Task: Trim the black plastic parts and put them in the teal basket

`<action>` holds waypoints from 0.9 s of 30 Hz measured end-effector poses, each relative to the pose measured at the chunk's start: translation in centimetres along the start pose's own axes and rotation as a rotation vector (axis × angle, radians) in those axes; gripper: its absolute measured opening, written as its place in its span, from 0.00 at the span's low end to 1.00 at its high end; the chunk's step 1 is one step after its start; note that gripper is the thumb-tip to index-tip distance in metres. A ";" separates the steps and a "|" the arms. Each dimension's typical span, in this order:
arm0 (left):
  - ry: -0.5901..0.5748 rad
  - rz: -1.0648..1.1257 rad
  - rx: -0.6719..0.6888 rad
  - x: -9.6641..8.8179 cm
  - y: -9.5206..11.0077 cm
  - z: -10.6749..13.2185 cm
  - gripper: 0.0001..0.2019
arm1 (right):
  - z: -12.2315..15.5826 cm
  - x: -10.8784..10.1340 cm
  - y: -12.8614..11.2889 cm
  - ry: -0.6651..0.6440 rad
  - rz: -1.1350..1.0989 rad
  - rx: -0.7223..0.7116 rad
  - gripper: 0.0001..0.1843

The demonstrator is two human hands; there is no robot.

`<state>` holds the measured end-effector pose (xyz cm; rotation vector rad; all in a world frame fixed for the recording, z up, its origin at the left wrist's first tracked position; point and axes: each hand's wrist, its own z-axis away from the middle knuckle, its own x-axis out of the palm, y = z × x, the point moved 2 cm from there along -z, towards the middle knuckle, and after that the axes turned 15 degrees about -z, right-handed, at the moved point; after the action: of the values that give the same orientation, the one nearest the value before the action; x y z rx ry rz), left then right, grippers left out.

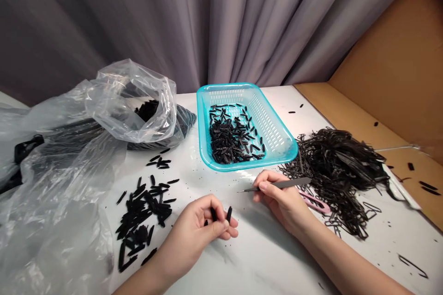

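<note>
left hand [199, 223]: fingers curled in, thumb against them, holding a few short black pieces [229, 214]; one stands up near the fingertips, another sits deeper in the grip. exact count hidden by the hand. right hand [277, 196]: thumb and fingers closed round dark tweezers [293, 183], tips pointing left, above the surface [256, 262], apart from the held pieces. can't tell if the tips meet.

just beyond the hands: blue basket [273, 122] with slotted walls, more of the same pieces [226, 140] inside, densest toward its left and front, scattered toward the right.

left of the left hand: loose pile [136, 209] on the surface, smaller cluster [159, 162] behind it. further left, clear plastic bag [65, 189], mouth open, dark contents [147, 109] visible.

right of the right hand: tangled heap of thin dark strips [337, 159], near the basket; pink item [314, 203] at its near edge, partly behind the forearm. outermost: brown cardboard [398, 60] at right with stray bits on it, grey curtain [235, 23] behind everything.
</note>
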<state>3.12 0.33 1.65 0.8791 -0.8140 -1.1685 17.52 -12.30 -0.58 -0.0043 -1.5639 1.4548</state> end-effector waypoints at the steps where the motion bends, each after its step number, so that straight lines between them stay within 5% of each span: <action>1: -0.013 -0.055 0.008 0.1 0.5 0.1 0.06 | -0.1 0.0 0.0 0.027 -0.012 0.002 0.07; 6: 0.117 -0.302 0.214 -0.2 5.2 -0.5 0.04 | -0.2 0.2 -0.1 0.069 -0.054 -0.008 0.10; 11: 0.346 -0.411 0.340 -1.3 8.1 -2.8 0.17 | -0.1 0.1 0.0 0.049 -0.041 -0.008 0.10; 15: 0.337 -0.345 0.297 -1.7 7.5 -2.8 0.22 | -0.1 0.2 0.1 0.038 -0.034 0.002 0.10; 20: 0.267 -0.235 0.195 -1.5 6.1 -0.7 0.10 | -0.1 0.3 0.1 0.041 -0.035 0.013 0.11; 27: 0.138 -0.138 0.021 -0.6 2.8 0.4 0.11 | 0.1 0.3 -0.1 0.039 -0.034 0.031 0.11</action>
<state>3.78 1.26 4.34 1.0353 -0.6625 -1.2065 17.34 -12.28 -0.33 0.0119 -1.5035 1.4441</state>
